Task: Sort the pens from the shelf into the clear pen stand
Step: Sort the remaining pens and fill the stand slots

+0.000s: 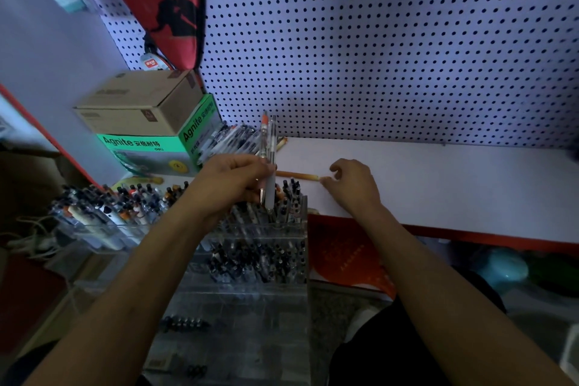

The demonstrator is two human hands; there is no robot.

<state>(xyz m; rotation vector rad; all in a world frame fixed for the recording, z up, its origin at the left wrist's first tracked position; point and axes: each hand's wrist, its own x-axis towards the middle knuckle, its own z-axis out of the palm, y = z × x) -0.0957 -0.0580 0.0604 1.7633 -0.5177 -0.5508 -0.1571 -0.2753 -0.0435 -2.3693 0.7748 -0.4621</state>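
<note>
Centrally, two pens [268, 153] are gripped upright in the left hand [233, 180], whose fingers are curled round their lower barrels; one pen has an orange clicker at the top, the other is clear and grey. Their tips are held just above the clear pen stand [250, 247], a tiered acrylic rack already crowded with dark-capped pens. A second clear rack [103, 219], also full of pens, is seen beside it to the left.

On the white shelf [438, 185] an orange pen [297, 175] is laid flat, pointing left to right. Its right end is met by the fingertips of the right hand [352, 183], which is rested on the shelf with the fingers loosely bent; whether the pen is actually pinched cannot be told. Another orange-tipped pen [282, 142] is seen lying at the back of the shelf, near the pegboard [376, 41].

A loose heap of pens [228, 141] is piled at the shelf's left end, against a green Agnite box [150, 153]. A brown cardboard box [141, 103] is stacked on top of it. A red and black racket cover [166, 3] is hung on the pegboard above. Below the shelf's red edge, an orange booklet [344, 260] is seen.
</note>
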